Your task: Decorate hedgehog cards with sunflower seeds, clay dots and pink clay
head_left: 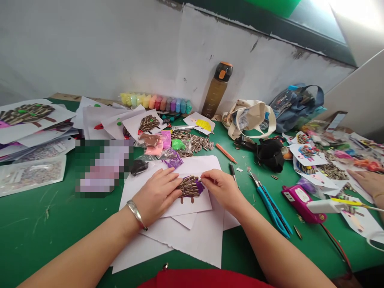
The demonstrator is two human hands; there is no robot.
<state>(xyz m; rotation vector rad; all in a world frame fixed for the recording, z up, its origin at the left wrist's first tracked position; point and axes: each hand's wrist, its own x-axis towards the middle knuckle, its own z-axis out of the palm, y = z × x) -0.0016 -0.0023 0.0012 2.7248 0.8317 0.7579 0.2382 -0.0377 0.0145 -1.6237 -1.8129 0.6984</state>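
My left hand point(157, 195) lies flat with fingers stretched out on a white sheet point(192, 208), its fingertips against the left side of a seed-covered purple clay shape point(190, 186). My right hand point(221, 187) is pinched at the shape's right edge, fingers pressed together; what it holds is too small to name. A silver bracelet point(136, 214) circles my left wrist. Loose white papers point(192, 240) lie under the sheet on the green table point(54, 224).
A pile of sunflower seeds point(195, 142), clay packets point(156, 146), a row of coloured clay point(156, 102) and a brown bottle point(216, 90) stand behind. A blue cutter point(271, 206), pen point(232, 171), orange pencil point(225, 153) and pink glue gun point(303, 202) lie right. Another person's hand point(367, 182) rests far right.
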